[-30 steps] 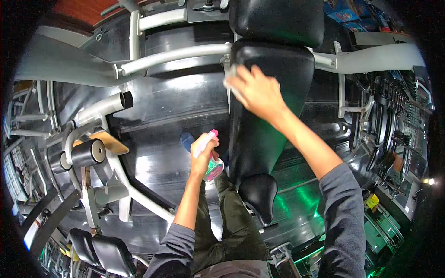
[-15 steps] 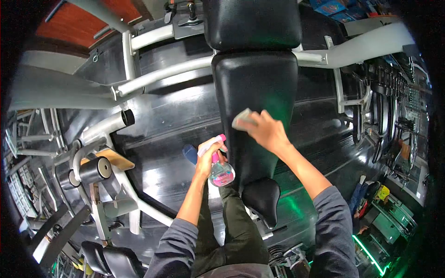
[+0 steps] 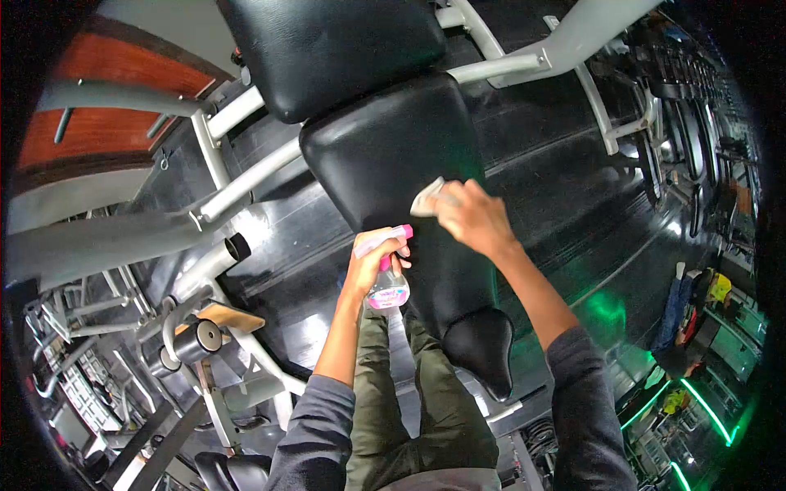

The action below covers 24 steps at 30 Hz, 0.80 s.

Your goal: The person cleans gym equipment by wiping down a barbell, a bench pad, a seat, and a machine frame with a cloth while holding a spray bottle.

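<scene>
My left hand [image 3: 370, 266] is wrapped round the neck of a clear spray bottle [image 3: 388, 295] with a pink and white trigger head and a label on its body. The bottle hangs upright beside the near left edge of a black padded bench [image 3: 393, 155]. My right hand [image 3: 475, 217] pinches a folded whitish cloth [image 3: 427, 198] over the bench's long pad. Whether the cloth touches the pad I cannot tell. The bottle's nozzle points right, towards the pad and just below the cloth.
A second black pad [image 3: 336, 49] adjoins the long one at the top. Below lies a small black saddle-shaped seat [image 3: 479, 352]. Silver frame tubes [image 3: 250, 184] run out to the left. A machine with a black roller [image 3: 196, 340] stands at left, and racks [image 3: 688, 131] line the right.
My view has turned, so the bench now slants from upper left to lower right. My left hand with the bottle is slightly higher. The cloth remains in my right hand over the pad.
</scene>
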Available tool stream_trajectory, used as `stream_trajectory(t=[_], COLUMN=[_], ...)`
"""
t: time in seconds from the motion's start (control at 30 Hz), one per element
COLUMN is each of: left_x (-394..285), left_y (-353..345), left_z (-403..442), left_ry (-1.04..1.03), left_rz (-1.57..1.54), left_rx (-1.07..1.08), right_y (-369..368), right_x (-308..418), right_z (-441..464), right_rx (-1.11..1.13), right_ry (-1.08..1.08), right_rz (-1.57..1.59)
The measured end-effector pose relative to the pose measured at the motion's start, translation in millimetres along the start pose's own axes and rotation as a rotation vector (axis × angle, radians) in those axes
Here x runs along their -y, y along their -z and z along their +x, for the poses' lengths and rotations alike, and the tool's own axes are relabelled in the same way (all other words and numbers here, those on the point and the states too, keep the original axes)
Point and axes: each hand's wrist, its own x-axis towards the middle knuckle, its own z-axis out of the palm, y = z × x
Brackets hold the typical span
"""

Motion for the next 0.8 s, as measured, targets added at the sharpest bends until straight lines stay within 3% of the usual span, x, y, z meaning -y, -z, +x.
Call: stream_trajectory(t=[0.1, 0.2, 0.3, 0.37, 0.6, 0.63, 0.8], left_x=[-3, 0, 1, 4, 4, 1, -4], left_y=[-14, -27, -23, -20, -13, -18, -24], left_z=[13, 21, 22, 23, 27, 27, 30], left_ry=[0.000, 0.009, 0.022, 0.006, 0.025, 0.052, 0.097], left_rz=[0.009, 0.164, 0.176, 0.194, 0.180, 0.189, 0.195], left_rx=[0.007, -0.053, -0.034, -0.022, 0.017, -0.022, -0.095], right_y=[1, -8, -14, -13, -26, -31, -52], right_x=[-21, -13, -19, -35, -5, 3, 2], right_z=[18, 11, -20, -25, 6, -1, -36], right_rx=[-0.362, -0.362, -0.050, -0.006, -0.576, -0.565, -0.527], right_ry=[-0.228, -0.220, 0.004, -0.025, -0.490, -0.551, -0.672], right_rz=[0.024, 0.133, 0.089, 0.031, 0.381, 0.509, 0.516])
